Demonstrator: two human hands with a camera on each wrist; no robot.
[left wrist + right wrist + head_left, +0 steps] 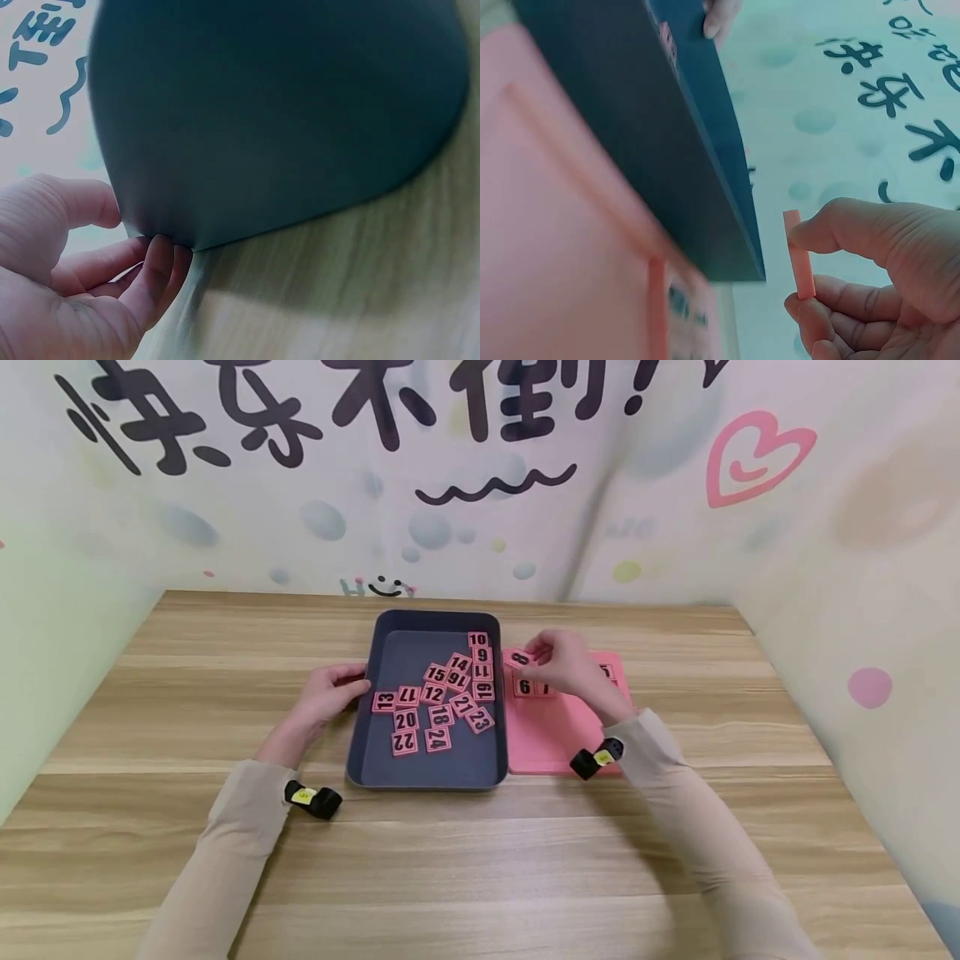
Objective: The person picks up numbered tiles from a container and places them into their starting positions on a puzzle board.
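We see the right hand [562,664] extended over the pink board [551,735], thumb and fingertips pinching a tile [519,658] near the right wall of the dark tray [427,770]. The left hand [330,689] grips the tray's left side; its wrist view shows us the thumb and bent fingers against the outer wall. From the head we read a sideways black 8 on the tile's pink face; the right wrist view gives us its plain, thin edge.

Between the right fingers [859,296] is a pink rectangular tile [517,657] with black print; below them, a flat pink board [551,735]. Beside the left fingers [156,274], a slate-blue rectangular tray [390,768]; beneath, a tan wood-grained tabletop [450,868].
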